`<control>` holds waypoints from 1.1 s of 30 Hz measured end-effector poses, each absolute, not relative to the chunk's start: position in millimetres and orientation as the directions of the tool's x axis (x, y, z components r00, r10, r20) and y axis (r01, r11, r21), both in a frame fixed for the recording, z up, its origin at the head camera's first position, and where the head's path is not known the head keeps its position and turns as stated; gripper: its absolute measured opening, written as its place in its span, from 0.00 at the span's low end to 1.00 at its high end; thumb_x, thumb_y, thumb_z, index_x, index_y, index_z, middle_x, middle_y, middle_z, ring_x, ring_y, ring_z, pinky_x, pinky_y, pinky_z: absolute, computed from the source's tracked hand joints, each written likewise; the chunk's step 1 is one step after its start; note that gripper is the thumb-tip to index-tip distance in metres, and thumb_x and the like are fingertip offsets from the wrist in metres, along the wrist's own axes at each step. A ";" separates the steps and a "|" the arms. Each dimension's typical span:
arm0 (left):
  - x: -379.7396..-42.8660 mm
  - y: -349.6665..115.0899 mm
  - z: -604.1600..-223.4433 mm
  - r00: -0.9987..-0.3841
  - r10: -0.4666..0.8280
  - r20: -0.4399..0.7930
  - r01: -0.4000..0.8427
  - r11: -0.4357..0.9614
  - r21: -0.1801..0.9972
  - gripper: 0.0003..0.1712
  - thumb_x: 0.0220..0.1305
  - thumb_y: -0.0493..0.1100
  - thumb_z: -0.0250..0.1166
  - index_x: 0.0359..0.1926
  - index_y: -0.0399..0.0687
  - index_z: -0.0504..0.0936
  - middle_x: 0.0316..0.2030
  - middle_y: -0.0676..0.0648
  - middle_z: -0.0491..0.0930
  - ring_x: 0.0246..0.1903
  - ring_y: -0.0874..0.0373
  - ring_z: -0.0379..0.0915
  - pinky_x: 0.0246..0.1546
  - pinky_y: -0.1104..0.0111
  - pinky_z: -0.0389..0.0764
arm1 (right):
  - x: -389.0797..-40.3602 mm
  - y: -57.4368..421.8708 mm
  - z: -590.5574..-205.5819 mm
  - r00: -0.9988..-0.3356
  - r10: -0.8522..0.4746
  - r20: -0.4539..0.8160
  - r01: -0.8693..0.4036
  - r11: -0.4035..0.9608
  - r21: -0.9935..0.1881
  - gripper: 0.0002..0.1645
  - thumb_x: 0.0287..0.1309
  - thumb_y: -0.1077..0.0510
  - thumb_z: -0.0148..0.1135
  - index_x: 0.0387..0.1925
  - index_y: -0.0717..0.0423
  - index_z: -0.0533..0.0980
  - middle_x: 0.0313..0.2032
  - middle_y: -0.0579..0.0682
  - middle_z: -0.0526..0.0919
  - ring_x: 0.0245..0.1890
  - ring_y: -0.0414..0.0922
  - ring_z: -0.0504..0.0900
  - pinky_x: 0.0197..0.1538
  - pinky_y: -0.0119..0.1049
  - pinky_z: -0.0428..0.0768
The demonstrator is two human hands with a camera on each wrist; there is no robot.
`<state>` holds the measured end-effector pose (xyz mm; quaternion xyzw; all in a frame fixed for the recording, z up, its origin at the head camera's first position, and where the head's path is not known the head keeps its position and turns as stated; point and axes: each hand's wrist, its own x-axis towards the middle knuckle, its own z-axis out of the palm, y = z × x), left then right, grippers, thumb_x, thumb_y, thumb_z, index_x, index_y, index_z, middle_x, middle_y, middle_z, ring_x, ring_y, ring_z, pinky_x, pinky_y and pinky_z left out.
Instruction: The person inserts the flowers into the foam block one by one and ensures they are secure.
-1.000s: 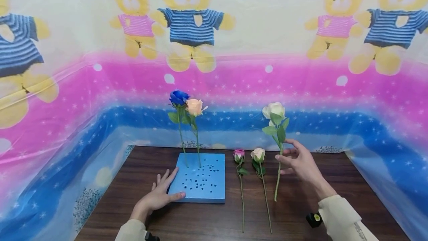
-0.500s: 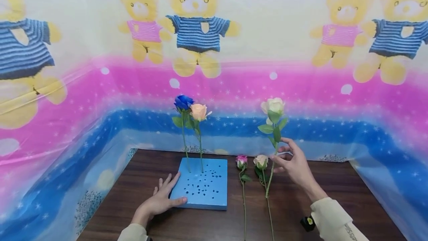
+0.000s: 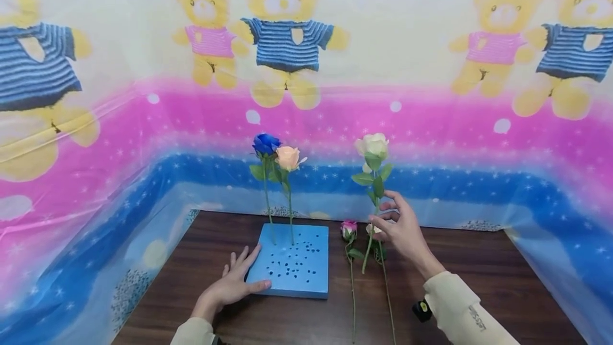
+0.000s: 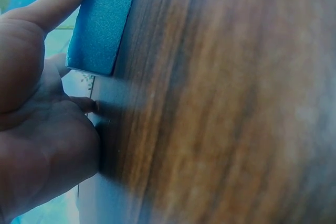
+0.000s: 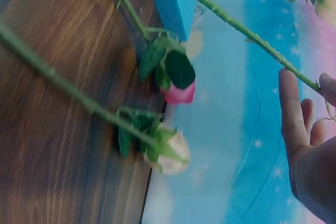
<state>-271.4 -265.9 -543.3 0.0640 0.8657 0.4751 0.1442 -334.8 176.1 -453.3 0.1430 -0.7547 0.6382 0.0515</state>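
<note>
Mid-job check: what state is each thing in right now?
Blue block: flat on the table, top perforated
Blue rose: standing in the block
Peach rose: standing in the block
Pink rose: lying on the table
Cream rose: lying on the table
White rose: held off the table, bloom up
Left hand: spread, touching the block
Right hand: pinching the white rose's stem

A dark wooden table [image 3: 483, 260] spans the near part. Around its far, left and right sides hangs a cloth [image 3: 402, 36] printed with yellow bears [image 3: 287, 39] in striped shirts [image 3: 498, 48], above pink and blue bands [image 3: 330, 105].
</note>
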 end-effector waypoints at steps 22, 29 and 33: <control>-269.5 -266.3 -539.7 -0.952 0.246 -0.181 -0.022 0.536 0.844 0.62 0.72 0.57 0.79 0.92 0.59 0.49 0.90 0.33 0.29 0.84 0.27 0.07 0.77 0.24 0.21 | -366.8 95.4 -456.9 -0.931 -0.138 0.339 -0.360 0.181 -0.915 0.36 0.76 0.63 0.72 0.77 0.48 0.67 0.67 0.64 0.68 0.53 0.59 0.86 0.45 0.57 0.94; -268.9 -265.7 -541.1 -0.956 0.237 -0.172 -0.018 0.540 0.842 0.62 0.71 0.57 0.79 0.92 0.59 0.50 0.90 0.33 0.31 0.85 0.27 0.09 0.78 0.25 0.21 | -378.0 77.0 -462.5 -0.926 -0.126 0.356 -0.377 0.254 -0.891 0.29 0.78 0.61 0.71 0.71 0.50 0.68 0.67 0.65 0.69 0.46 0.57 0.90 0.39 0.51 0.94; -268.2 -265.6 -541.8 -0.959 0.226 -0.171 -0.021 0.544 0.839 0.62 0.71 0.57 0.79 0.92 0.60 0.50 0.90 0.33 0.31 0.85 0.27 0.10 0.79 0.26 0.22 | -380.7 66.7 -463.8 -0.921 -0.127 0.368 -0.388 0.245 -0.888 0.27 0.79 0.60 0.69 0.70 0.49 0.68 0.64 0.64 0.70 0.47 0.57 0.89 0.41 0.51 0.94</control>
